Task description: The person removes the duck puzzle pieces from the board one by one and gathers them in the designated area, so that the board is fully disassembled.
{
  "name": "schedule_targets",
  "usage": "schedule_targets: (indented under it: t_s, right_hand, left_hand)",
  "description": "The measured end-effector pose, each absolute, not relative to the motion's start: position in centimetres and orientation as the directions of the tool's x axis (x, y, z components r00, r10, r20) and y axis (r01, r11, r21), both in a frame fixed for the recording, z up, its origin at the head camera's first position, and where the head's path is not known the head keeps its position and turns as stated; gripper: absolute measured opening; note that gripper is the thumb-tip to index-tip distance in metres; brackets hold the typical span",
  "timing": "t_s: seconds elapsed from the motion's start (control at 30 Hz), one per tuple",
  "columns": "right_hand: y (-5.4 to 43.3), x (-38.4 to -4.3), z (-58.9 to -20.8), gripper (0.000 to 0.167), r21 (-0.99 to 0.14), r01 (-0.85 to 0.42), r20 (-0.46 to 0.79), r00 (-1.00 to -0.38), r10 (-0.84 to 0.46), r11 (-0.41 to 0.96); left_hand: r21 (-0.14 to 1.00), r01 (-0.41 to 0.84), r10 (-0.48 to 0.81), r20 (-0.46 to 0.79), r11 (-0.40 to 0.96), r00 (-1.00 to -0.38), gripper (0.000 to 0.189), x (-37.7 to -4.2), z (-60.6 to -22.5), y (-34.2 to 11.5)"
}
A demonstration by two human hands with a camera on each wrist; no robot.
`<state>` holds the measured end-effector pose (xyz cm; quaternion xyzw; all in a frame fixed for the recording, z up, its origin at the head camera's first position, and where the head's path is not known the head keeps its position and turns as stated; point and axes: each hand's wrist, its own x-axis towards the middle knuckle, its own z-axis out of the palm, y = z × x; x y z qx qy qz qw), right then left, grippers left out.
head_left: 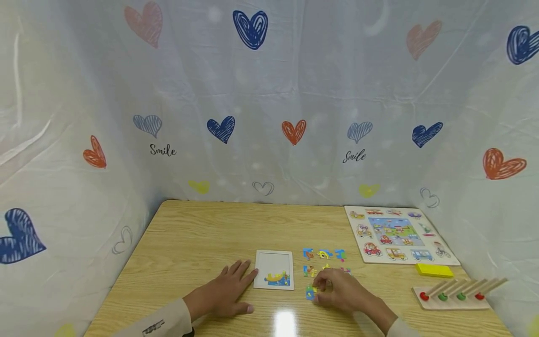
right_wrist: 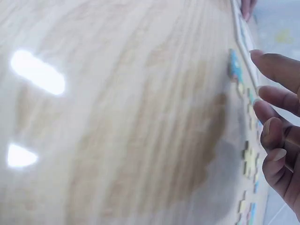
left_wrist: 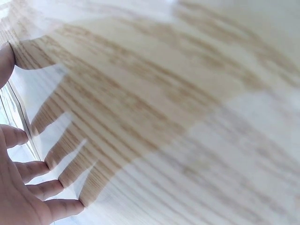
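Observation:
My left hand lies spread on the table, its fingertips at the left edge of a small white puzzle tray. In the left wrist view its fingers are straight and apart. A few joined pieces, yellow and blue, fill the tray's lower right corner. Right of the tray, my right hand hovers over loose puzzle pieces, fingers bent. A blue-green piece lies by its fingertips. The right wrist view shows a gap between thumb and fingers, with nothing held there.
Several loose pieces lie in rows right of the tray. At the back right is a vehicle puzzle board, with a yellow block and a wooden peg stand in front of it. A heart-printed curtain surrounds the table.

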<state>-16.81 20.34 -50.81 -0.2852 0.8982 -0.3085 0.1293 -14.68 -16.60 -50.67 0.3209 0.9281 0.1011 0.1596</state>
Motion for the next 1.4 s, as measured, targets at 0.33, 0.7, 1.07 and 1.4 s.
schedule_targets:
  t_s: [0.33, 0.7, 1.07, 1.4]
  right_hand:
    - [16.6, -18.7, -49.1, 0.025, -0.724, -0.452, -0.007, -0.75, -0.661, 0.521]
    - [11.0, -20.0, -50.7, 0.031, -0.61, -0.532, -0.045, -0.717, -0.695, 0.588]
    - [10.1, -20.3, -50.5, 0.041, -0.574, -0.527, -0.104, -0.712, -0.694, 0.627]
    - [9.9, -20.7, -50.9, 0.036, -0.584, -0.538, -0.102, -0.695, -0.712, 0.608]
  left_hand:
    - [0.282, 0.564, 0.626, -0.241, 0.777, -0.742, 0.089, -14.7, -50.7, -16.6]
    - [0.268, 0.576, 0.631, -0.22, 0.772, -0.744, 0.089, -14.8, -50.6, -16.4]
    - [0.256, 0.586, 0.637, -0.223, 0.768, -0.738, 0.089, -14.7, -50.5, -16.4]
    - [0.249, 0.586, 0.635, -0.229, 0.771, -0.738, 0.09, -14.7, -50.5, -16.5]
